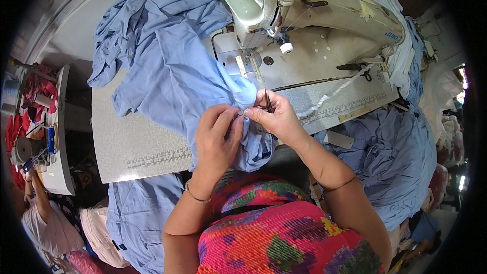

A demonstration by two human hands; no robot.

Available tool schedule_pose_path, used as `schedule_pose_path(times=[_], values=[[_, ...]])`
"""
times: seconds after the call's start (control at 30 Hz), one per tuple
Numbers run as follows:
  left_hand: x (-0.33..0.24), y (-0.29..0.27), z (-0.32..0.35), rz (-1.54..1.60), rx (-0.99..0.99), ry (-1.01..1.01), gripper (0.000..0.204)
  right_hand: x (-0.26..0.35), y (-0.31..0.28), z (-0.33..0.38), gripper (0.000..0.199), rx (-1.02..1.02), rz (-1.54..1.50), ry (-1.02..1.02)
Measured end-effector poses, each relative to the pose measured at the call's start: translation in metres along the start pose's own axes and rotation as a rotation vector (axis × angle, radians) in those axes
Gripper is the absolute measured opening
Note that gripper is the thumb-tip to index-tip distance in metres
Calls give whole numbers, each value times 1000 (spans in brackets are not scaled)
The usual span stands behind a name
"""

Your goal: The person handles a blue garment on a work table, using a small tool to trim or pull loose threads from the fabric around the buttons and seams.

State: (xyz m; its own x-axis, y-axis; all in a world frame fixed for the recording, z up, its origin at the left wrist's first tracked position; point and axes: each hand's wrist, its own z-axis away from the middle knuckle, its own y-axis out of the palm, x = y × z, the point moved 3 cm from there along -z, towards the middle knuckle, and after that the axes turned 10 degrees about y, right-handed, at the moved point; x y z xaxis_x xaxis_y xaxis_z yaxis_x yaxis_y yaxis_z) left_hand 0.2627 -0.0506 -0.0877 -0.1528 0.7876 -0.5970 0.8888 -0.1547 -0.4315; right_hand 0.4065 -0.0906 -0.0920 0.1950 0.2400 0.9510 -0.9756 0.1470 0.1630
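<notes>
A light blue shirt (177,66) spreads over the sewing table, its near part gathered in front of my body. My left hand (215,134) is closed, thumb and fingers pinching an edge of that fabric. Right beside it, my right hand (283,117) also pinches the cloth between thumb and fingertip. Dark thread snips (268,101) are tucked in the right hand, blades pointing away from me. Both hands meet just in front of the sewing machine (324,12), nearer to me than its needle area. Whatever lies exactly between the fingertips is too small to make out.
Black scissors (350,66) and a twisted white cord (329,96) lie on the machine bed's right. More blue garments (380,162) pile at my right; others (142,218) hang at my left. A co-worker (53,223) sits at another table, far left.
</notes>
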Motion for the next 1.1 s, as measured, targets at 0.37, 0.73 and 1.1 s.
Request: schedule_pose_path(times=[0.37,0.73,1.1], values=[[13,1,-7,328,125,-298,7,-5,-9,-13,11,99,175,-116],[22,7,0,460,83,-390,6,-1,-11,-16,18,201,-66,62],[27,10,2,697,-8,-471,4,-7,-7,-13,36,102,-116,192]])
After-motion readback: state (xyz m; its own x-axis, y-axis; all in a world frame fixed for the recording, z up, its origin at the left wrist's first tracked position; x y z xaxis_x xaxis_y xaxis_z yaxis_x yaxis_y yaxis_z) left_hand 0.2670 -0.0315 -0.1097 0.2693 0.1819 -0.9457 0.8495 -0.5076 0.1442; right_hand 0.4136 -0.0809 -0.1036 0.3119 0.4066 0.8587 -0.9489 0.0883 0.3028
